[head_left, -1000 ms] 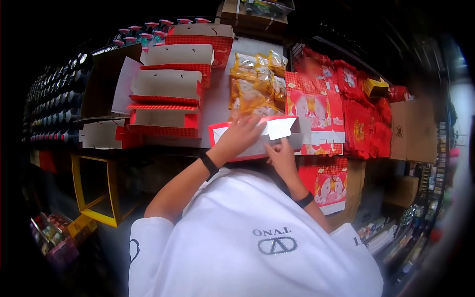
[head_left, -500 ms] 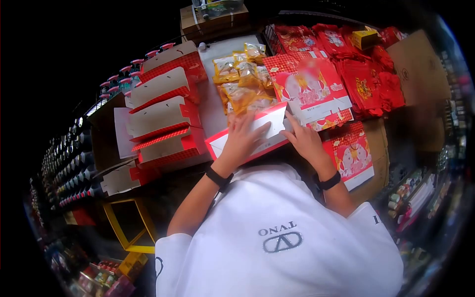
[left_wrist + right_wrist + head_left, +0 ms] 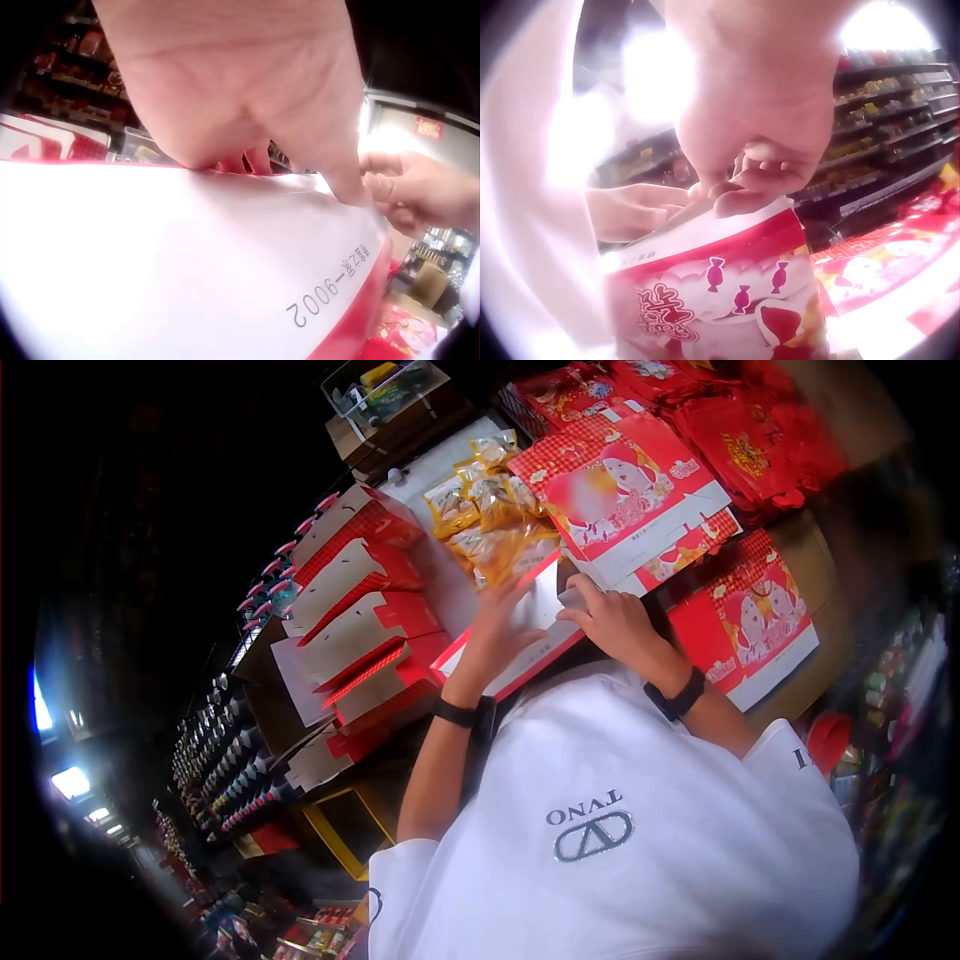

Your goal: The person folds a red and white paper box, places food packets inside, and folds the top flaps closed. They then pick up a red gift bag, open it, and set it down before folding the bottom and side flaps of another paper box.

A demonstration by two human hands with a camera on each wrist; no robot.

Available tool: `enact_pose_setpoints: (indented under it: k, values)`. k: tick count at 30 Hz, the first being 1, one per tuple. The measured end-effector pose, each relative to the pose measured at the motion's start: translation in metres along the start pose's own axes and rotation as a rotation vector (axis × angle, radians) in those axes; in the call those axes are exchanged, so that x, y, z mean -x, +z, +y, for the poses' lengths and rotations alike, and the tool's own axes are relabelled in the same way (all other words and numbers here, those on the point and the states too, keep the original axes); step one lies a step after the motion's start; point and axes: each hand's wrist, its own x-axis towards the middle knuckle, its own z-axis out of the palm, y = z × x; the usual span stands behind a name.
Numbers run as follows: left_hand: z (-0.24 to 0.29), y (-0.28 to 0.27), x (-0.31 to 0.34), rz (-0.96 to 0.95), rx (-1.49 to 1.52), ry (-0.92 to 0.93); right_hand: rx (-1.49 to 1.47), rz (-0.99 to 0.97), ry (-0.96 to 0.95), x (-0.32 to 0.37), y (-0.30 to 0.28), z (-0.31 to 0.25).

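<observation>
A red-and-white carton (image 3: 539, 607) lies slantwise at the counter's front edge, its white panel up. Across that panel spreads the left hand (image 3: 493, 640); the left wrist view has its fingers curled over the far edge of the carton (image 3: 150, 255) and its thumb on the panel. The right hand (image 3: 617, 624) pinches the carton's right end, where a dark gap shows. Printed candies mark the carton's side (image 3: 727, 292) in the right wrist view, below the curled fingers of the right hand (image 3: 757, 112). What the carton holds is hidden.
Yellow snack packets (image 3: 482, 500) lie behind the carton. Open red-and-white cartons (image 3: 362, 610) stand in a row at the left. Flat printed cartons (image 3: 625, 480) are stacked at the right, beside red packages (image 3: 745, 450). A clear bin (image 3: 385, 390) sits at the back.
The head view has turned, and the carton appears more steeply slanted. Its white panel now covers the opening seen a second ago; the right hand has moved onto the end.
</observation>
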Motion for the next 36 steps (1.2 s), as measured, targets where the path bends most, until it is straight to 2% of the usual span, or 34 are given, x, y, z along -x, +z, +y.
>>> enact_pose_setpoints:
  k: [4, 10, 13, 16, 19, 22, 25, 28, 31, 34, 36]
  values:
    - [0.004, -0.004, -0.002, -0.012, -0.044, -0.011, -0.038, 0.022, -0.082, -0.005, -0.008, -0.001]
    - [0.004, 0.003, -0.002, 0.073, -0.124, 0.052, -0.097, -0.062, -0.110, -0.011, -0.006, 0.008]
    - [0.001, 0.011, 0.000, 0.122, -0.198, 0.074, -0.311, -0.160, 0.008, -0.017, -0.019, 0.000]
    - [0.001, 0.016, -0.002, 0.157, -0.265, 0.075, -0.498, -0.107, 0.023, -0.009, -0.008, -0.011]
    - [0.005, 0.016, -0.002, 0.191, -0.312, 0.070, -0.591, 0.038, 0.148, 0.002, 0.013, -0.014]
    - [0.004, 0.020, 0.002, 0.226, -0.333, 0.079, -0.595, -0.030, 0.247, -0.006, 0.019, -0.007]
    - [0.000, 0.022, 0.004, 0.215, -0.363, 0.078, -0.563, -0.191, 0.291, -0.018, 0.015, -0.014]
    - [-0.002, 0.021, 0.010, 0.162, -0.388, 0.024, -0.827, -0.176, 0.409, -0.025, 0.031, -0.015]
    - [0.004, 0.014, 0.021, 0.170, -0.383, -0.028, -0.842, -0.277, 0.435, -0.033, 0.024, -0.017]
    - [0.001, 0.014, 0.036, 0.215, -0.376, -0.042, -1.029, -0.268, 0.297, -0.035, 0.032, -0.012]
    - [-0.002, 0.015, 0.044, 0.257, -0.376, -0.010, -0.676, -0.217, 0.144, -0.039, 0.023, -0.021]
